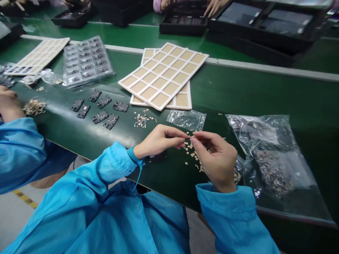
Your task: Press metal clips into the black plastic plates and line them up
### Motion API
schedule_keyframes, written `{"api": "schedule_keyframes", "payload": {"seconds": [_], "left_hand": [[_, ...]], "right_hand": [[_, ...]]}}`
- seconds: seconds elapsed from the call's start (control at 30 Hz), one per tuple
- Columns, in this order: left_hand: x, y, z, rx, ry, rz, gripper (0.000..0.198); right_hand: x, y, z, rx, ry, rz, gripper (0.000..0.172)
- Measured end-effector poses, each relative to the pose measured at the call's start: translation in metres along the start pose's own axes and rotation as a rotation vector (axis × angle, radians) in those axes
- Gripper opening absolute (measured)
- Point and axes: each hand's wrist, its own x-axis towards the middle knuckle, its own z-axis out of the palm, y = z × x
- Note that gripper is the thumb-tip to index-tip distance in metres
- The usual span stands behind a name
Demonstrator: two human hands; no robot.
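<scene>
Your left hand (159, 141) and your right hand (217, 158) met at the fingertips, both pinching a tiny tan piece (190, 134) between them just above the green worktop (267, 95); it was too small to make out in detail. Directly beneath your hands lay a scatter of loose tan pieces (195, 157), and a smaller heap of tan bits (143, 120) sat just ahead of your left hand. A blue wrist strap (134, 154) circled your left wrist. Beside your right hand was a clear plastic bag (272, 173) holding a mass of small pieces, with a smaller clear bag (186, 120) ahead of your hands. Farther ahead lay stacked white-framed sheets of tan pads (164, 76). Ahead of your left hand sat dark metal brackets (100, 116) in loose rows, with a clear blister tray of dark parts (87, 61) beyond them. Out past your left hand, a co-worker's hand (7, 102) rested near a pile of tan shreds (34, 107).
</scene>
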Motion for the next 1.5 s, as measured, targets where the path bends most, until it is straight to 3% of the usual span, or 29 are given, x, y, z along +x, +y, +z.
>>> {"api": "schedule_keyframes", "payload": {"seconds": [0.17,0.33,0.67,1.07,1.5], "left_hand": [[-0.001,-0.002,0.003,-0.063,-0.005,-0.020,0.008],[-0.002,-0.001,0.004,-0.095,0.004,-0.003,0.010],[-0.005,-0.001,0.005,0.001,0.019,0.093,0.014],[-0.011,-0.002,0.005,0.368,0.019,0.420,0.016],[-0.010,-0.003,0.007,0.316,0.040,0.352,0.016]], "right_hand": [[0.001,-0.007,-0.002,-0.231,0.038,-0.279,0.011],[0.001,-0.007,-0.003,-0.268,0.002,-0.371,0.013],[0.001,-0.011,-0.004,-0.210,0.004,-0.289,0.013],[-0.002,-0.010,-0.001,-0.085,0.013,-0.195,0.013],[-0.001,-0.010,-0.001,-0.099,0.022,-0.173,0.014]]}}
